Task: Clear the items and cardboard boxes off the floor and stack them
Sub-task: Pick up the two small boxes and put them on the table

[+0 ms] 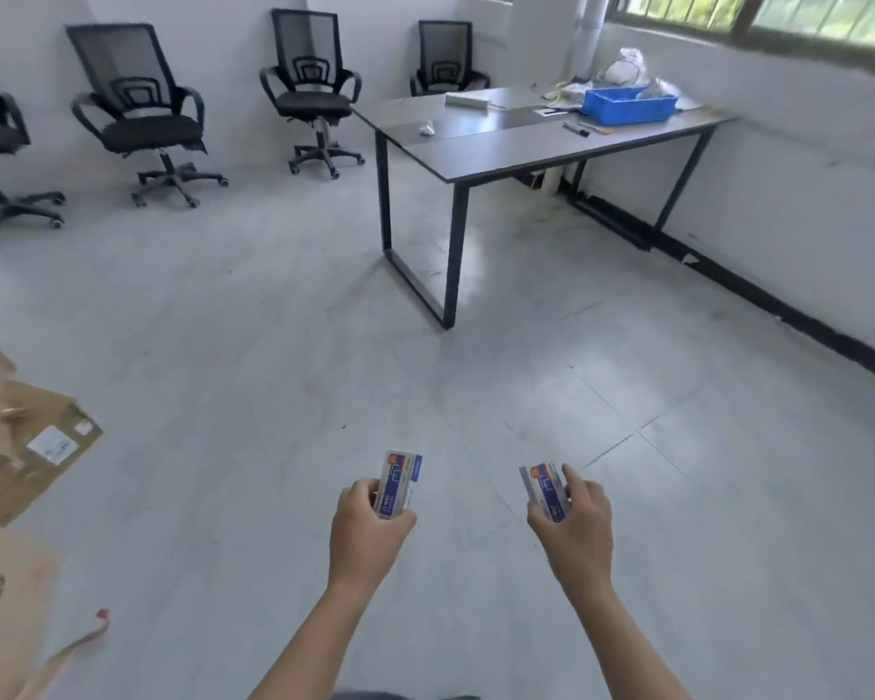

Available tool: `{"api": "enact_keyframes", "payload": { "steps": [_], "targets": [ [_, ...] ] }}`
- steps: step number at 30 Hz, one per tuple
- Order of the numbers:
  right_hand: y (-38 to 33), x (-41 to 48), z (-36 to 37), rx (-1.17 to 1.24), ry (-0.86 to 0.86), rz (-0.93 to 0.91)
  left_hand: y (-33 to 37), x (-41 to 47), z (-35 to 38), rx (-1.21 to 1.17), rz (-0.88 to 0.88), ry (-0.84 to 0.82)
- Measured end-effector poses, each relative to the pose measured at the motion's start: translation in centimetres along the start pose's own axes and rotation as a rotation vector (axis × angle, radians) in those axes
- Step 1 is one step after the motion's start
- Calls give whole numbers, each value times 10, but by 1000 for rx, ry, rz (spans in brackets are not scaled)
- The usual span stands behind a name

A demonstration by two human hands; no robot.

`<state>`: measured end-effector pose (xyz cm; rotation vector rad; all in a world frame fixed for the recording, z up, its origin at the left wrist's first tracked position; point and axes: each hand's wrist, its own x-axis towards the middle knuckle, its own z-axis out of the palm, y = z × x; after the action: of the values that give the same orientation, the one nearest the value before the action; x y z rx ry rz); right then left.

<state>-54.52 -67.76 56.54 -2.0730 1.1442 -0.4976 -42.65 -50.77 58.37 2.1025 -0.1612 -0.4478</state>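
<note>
Status: mid-carry. My read is early to middle of the job, with nothing stacked in view yet.

In hand:
- Your left hand (370, 522) is clamped on a small white carton with blue and red print (399, 483). Fingers and thumb are curled round its lower half. The carton is upright, at 6 o'clock, just left of centre.
- Your right hand (577, 517) grips a second small white carton (544, 490) with the same print. Fingers are wrapped over its right side, near 5 o'clock.
- The two cartons are apart, not touching. Both are off the pale grey tiled floor (284, 356), so count them as picked up but not placed.

Left to do:
- A flattened brown cardboard box with a white shipping label (36, 447) lies on the floor at 9 o'clock. More cardboard runs out of frame behind it.
- A worn brown cardboard sheet (6, 598) lies at 8 o'clock, also on the floor and cut off by the frame edge.
- No stacking spot is visible. The grey-topped table with black steel legs (501, 144) at 1 o'clock is a possible drop, but that's a guess. Its far end carries a blue plastic bin (627, 107) and loose clutter.
- The black mesh office chairs (145, 123) along the wall at 11 o'clock are not part of the job.
</note>
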Motion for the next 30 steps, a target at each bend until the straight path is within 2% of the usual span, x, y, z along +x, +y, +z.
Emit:
{"api": "enact_keyframes", "payload": {
  "steps": [14,23,30],
  "targets": [
    [74,85,-74,-6,177,157,85,46,122,103,69,-130],
    [124,210,-140,-98,290,258,174,134,262,57,50,-256],
    [159,312,-190,-125,363,342,258,190,364,61,136,-369]
  ]
}}
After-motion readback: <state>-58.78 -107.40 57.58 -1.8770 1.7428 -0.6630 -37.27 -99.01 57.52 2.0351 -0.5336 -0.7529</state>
